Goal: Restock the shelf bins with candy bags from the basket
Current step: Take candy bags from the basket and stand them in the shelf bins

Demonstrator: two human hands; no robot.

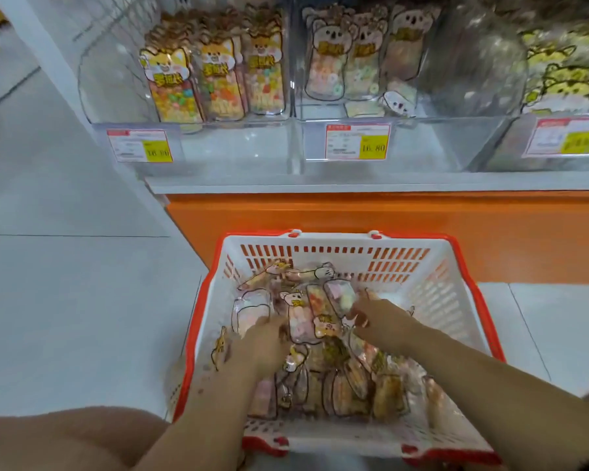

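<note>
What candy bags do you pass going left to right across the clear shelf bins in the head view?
Clear plastic candy bags with an orange fox print → clear plastic candy bags with a pale koala print → candy bags with a yellow cat print, cut off by the right edge of the picture.

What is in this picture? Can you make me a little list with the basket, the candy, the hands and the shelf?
basket: red and white, on the floor before the shelf
candy bags: a loose pile in the basket
left hand: down in the basket, on the bags; grip blurred
right hand: down in the basket, at a pastel bag; grip unclear
shelf bins: clear, with candy bags inside
price tags: on the bin fronts
</note>
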